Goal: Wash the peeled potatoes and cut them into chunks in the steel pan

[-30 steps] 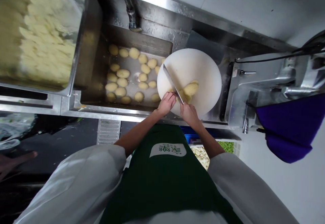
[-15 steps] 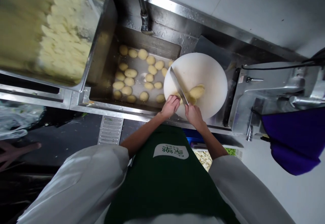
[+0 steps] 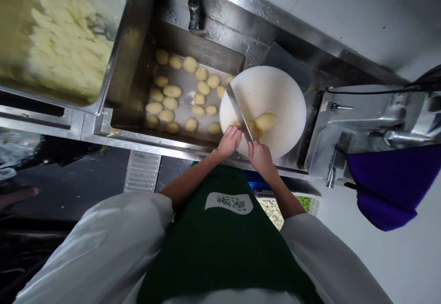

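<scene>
My right hand (image 3: 261, 155) is closed around the handle of the knife (image 3: 238, 111), and my left hand (image 3: 229, 142) grips a potato piece (image 3: 236, 123) beside the blade, upon the round white board (image 3: 279, 88), where other potato pieces (image 3: 265, 121) are lying.

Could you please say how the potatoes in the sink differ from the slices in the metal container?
The potatoes are whole and rounded; the slices, thin and flat. The potatoes lie scattered in the sink; the slices lie heaped in the metal container. Both look pale yellow.
</scene>
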The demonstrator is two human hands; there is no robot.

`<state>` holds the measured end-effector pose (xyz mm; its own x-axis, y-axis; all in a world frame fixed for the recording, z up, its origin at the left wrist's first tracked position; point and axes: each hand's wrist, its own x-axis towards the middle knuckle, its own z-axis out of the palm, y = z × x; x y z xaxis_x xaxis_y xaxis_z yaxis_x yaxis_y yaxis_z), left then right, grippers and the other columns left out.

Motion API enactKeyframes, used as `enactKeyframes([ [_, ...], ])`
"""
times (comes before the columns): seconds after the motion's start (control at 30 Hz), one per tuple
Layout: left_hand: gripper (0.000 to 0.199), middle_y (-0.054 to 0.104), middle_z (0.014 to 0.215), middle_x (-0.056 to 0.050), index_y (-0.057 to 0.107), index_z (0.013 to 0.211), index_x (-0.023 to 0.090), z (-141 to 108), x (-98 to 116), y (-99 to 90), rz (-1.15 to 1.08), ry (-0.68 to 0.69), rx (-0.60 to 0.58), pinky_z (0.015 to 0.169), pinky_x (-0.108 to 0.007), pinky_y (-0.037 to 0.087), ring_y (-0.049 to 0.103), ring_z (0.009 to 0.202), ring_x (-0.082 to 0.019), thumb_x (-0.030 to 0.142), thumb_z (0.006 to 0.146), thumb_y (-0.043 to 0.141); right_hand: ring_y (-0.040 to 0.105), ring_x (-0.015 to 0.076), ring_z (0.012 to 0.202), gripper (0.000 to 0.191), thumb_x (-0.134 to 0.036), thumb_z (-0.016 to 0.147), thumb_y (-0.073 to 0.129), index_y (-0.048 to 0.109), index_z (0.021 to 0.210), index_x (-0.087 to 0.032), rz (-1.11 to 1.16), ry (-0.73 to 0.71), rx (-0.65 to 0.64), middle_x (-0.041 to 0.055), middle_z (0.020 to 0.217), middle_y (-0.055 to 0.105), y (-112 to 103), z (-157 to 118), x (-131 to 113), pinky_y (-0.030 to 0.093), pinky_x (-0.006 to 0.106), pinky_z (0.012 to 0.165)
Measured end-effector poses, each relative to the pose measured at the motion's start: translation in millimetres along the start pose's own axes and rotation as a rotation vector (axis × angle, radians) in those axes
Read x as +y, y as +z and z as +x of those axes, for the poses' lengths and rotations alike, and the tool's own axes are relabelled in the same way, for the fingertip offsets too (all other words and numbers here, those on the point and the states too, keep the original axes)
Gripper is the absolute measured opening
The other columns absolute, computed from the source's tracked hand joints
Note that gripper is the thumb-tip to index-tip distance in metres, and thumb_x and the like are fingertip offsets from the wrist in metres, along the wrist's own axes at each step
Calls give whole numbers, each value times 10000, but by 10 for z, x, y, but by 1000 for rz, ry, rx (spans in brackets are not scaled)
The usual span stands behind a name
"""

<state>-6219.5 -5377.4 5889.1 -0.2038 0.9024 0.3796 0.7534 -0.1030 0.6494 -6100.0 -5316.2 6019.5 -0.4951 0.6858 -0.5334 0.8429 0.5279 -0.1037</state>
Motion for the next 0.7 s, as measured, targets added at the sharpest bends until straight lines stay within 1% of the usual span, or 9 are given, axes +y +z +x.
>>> enactKeyframes([
  [0.13,285,612,1080,-137,603,1149,121,-34,-16,-17,-10,17,5,889,-395,519,530,980,-239,200,1037,354,697,265,961,366,-241,1041,315,605,1212,-96,14,14,-24,185,1061,731,-3,53,-59,469,311,798],
  [0.3,318,608,1091,-141,607,1166,139,-49,-14,-22,-64,-33,-36,917,-431,516,538,1030,-254,209,1038,324,699,254,888,386,-300,1058,299,594,1216,-108,1,0,27,163,966,735,8,-45,-28,460,310,776],
  [0.47,300,611,1102,-146,612,1135,136,-68,-22,-45,-62,-13,-22,915,-425,522,539,1042,-251,199,1033,337,685,247,949,349,-247,1045,315,606,1188,-116,19,20,-20,159,1041,730,42,12,-67,459,305,803],
  [0.6,318,613,1099,-150,611,1151,124,-87,-41,-43,-57,-16,-48,923,-438,522,532,1046,-259,180,1025,325,690,254,883,376,-297,1057,294,590,1201,-115,1,2,9,152,964,729,7,-59,-70,453,311,768],
  [0.7,321,612,1111,-139,614,1155,143,-92,-47,-39,-76,-32,-68,942,-448,516,538,1056,-256,186,1026,323,689,248,897,360,-271,1056,292,590,1181,-110,-5,4,10,151,976,728,22,-64,-91,445,297,764],
])
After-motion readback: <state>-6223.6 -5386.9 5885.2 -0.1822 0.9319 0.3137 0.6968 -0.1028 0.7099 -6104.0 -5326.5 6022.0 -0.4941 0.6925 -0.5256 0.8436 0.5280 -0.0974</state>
